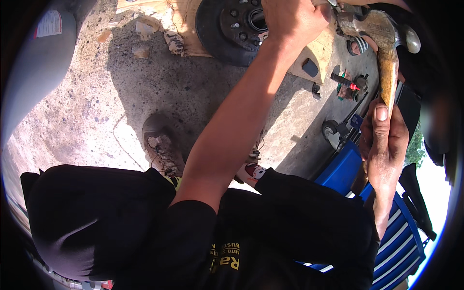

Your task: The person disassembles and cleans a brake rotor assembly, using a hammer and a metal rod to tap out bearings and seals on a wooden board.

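Note:
My left hand (296, 21) is closed in a fist at the top, above a dark round brake disc (212, 34) with a studded hub. What the fist holds is hidden; a bit of metal shows just beyond it. On the right, my right hand (385, 140) is wrapped round the lower end of a hammer's wooden handle, thumb lying along it. The hammer (388, 67) points upward, its worn metal head close to the right of my left fist. Beneath the disc lies torn cardboard (186, 36).
A dark block (310, 67) lies on the cardboard's edge. Farther right are a black-and-red tool (345, 81), a caster wheel (331, 130) and a blue slatted seat (338, 166). Another person's sandalled foot (357, 46) is near the hammer. A pale container (46, 63) stands left.

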Tool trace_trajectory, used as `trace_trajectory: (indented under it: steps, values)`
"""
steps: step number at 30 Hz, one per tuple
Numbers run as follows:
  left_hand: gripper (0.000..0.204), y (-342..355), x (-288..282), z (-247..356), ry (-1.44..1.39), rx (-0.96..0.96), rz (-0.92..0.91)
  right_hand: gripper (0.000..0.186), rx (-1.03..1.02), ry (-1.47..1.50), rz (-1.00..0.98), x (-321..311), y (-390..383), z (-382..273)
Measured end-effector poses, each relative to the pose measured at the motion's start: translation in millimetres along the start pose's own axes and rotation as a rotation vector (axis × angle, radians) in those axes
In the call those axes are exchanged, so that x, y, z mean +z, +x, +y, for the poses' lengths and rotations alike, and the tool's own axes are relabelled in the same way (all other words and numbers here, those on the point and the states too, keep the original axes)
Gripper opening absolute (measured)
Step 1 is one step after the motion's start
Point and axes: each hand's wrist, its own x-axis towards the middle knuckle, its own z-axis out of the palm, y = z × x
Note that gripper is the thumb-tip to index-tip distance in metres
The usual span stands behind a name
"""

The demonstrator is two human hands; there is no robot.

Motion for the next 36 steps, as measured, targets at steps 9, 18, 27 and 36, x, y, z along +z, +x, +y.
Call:
trace_trajectory:
  steps: [9, 18, 27, 36]
  values:
    - [0.011, -16, 19, 26, -0.103, -0.033, -0.273, 0.04, -0.101, 0.14, 0.271, -27, -12, 22]
    - [0.025, -19, 14, 21, -0.004, -0.072, -0.363, 0.045, -0.114, 0.053, 0.209, -16, -15, 24]
    - [0.023, -21, 17, 16, -0.036, -0.09, -0.319, 0.043, -0.105, 0.046, 0.174, -15, -14, 23]
    - [0.016, -22, 19, 12, -0.021, -0.106, -0.304, 0.042, -0.004, 0.048, 0.139, -4, -11, 19]
